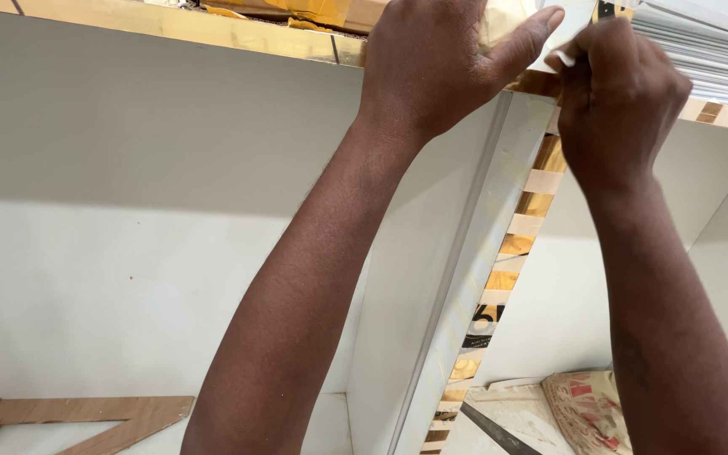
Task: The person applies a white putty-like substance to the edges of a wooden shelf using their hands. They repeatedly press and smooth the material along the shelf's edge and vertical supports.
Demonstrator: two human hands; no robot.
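Pinching a white strip (568, 25) at the top edge of the cabinet divider (465, 253), both the left hand (440, 63) and right hand (621, 93) grip it; its ends are hidden.

Head view under bright, even, diffuse light with no visible lamp. The white back panel (128, 168) is lit softly; a broad grey shadow band lies under the gold-trimmed top edge (170, 25), fading downward. The gold trim shows warm specular glare. The left hand (440, 59) and right hand (617, 93) are sharp at the knuckles, while both forearms soften slightly toward the lower edge of the frame. The upright divider (457, 278) carries faint sheen. The white stack (709, 50) at the upper right corner is near overexposure. Lines bow slightly at the edges.
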